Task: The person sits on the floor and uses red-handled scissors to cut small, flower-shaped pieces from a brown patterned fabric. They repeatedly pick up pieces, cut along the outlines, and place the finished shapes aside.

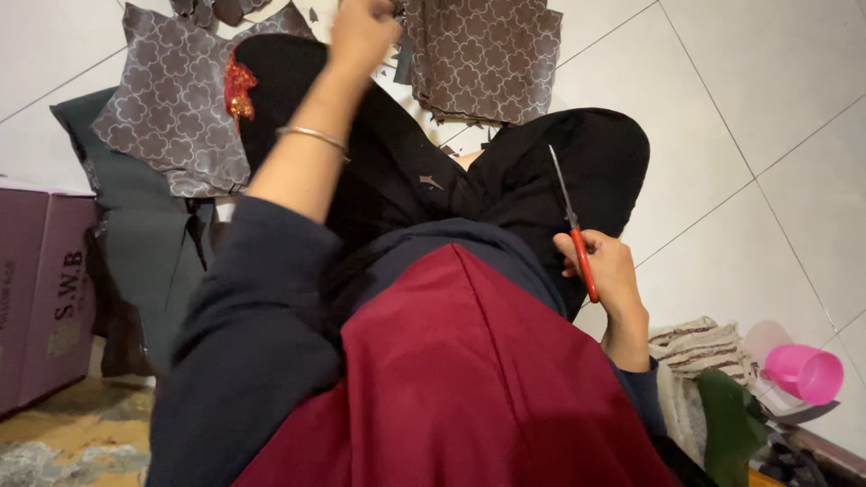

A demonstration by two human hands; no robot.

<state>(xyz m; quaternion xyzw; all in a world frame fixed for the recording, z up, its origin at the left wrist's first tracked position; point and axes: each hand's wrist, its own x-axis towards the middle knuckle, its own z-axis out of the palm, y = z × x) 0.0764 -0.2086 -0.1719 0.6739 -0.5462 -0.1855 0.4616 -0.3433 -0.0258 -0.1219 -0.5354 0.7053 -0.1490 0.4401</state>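
Note:
My left hand (pixel 361 32) reaches forward to the top edge of the view, its fingers closed on the edge of a stack of brown patterned fabric pieces (pixel 492 54); a thin bangle (pixel 313 135) circles that wrist. My right hand (pixel 609 271) rests by my knee and grips red-handled scissors (pixel 574 230), blades closed and pointing away from me. Black trousers (pixel 541 171) cover my crossed legs, and a dark red cloth (pixel 460 379) lies over my lap.
Another brown patterned piece (pixel 171 104) with a red glittery patch (pixel 239 90) lies at the left on grey cloth (pixel 144 225). A purple cardboard box (pixel 41 298) stands at far left. A pink cup (pixel 805 372) and striped cloth (pixel 699 347) sit at lower right on the white tiled floor (pixel 749 108).

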